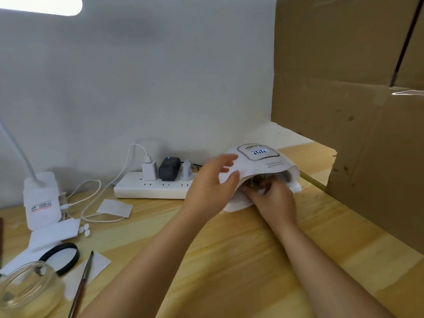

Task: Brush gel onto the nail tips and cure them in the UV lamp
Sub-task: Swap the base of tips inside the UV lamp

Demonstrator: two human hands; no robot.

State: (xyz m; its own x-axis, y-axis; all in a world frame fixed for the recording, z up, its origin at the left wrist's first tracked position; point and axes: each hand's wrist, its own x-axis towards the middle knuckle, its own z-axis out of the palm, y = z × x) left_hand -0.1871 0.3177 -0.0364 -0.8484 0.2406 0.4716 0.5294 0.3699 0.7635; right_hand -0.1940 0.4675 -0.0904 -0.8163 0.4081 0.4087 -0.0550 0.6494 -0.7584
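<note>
At the counter's (241,260) near left corner sat a round clear glass jar (27,288), a thin wooden-handled brush (81,285) lying on white paper beside it, and a black ring-shaped lid (60,257). Small white nail tips (84,229) lay further back near the left edge. The left hand (211,187) arched over the smooth white domed UV lamp (259,166), fingers spread, thumb pressed on its rim. The right hand (273,198) reached into the lamp's mouth, fingers curled; what it gripped could not be told. A white power strip (153,188) lay along the back edge.
</note>
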